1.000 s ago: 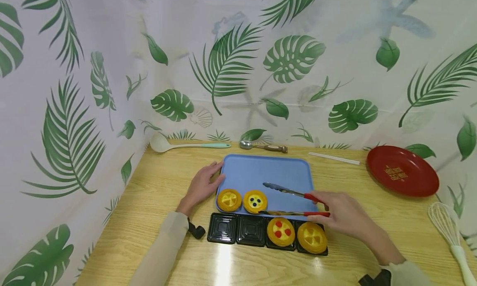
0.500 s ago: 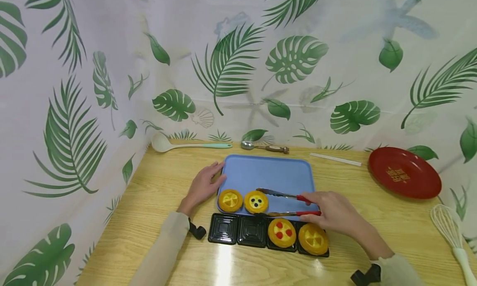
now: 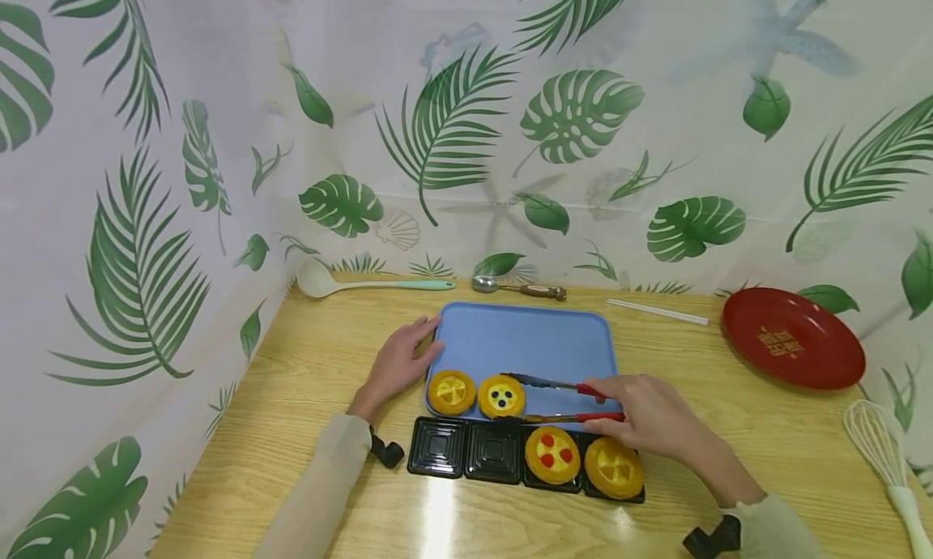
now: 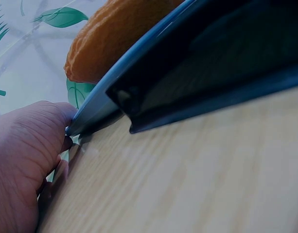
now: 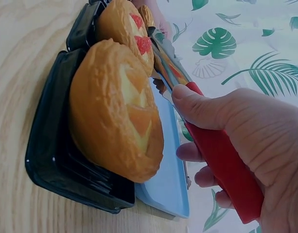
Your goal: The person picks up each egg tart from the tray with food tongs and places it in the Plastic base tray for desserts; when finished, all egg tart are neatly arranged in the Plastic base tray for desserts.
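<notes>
My right hand (image 3: pixel 649 413) grips red-handled tongs (image 3: pixel 601 417), thumb on one handle and fingers on the other. The tongs' arms are spread around an egg tart with dark blue berries (image 3: pixel 501 396), one tip at its far side and one at its near side. That tart sits on a blue tray (image 3: pixel 539 332), beside a tart with yellow pieces (image 3: pixel 450 392). My left hand (image 3: pixel 399 363) touches the tray's left edge with fingers extended; in the left wrist view the thumb (image 4: pixel 56 114) meets the rim.
A black compartmented tray (image 3: pixel 436 445) lies in front, bearing a red-berry tart (image 3: pixel 551 454) and another yellow-fruit tart (image 3: pixel 614 467) on the right. Behind are a ladle (image 3: pixel 350 284), a spoon (image 3: pixel 517 288) and white chopsticks (image 3: pixel 656 311). A red plate (image 3: pixel 794 336) and whisk (image 3: pixel 885 470) stand right.
The right hand has moved left with the tongs, and their far arm has come nearer, so the tips now flank the blue-berry tart. The left hand stays at the tray edge.
</notes>
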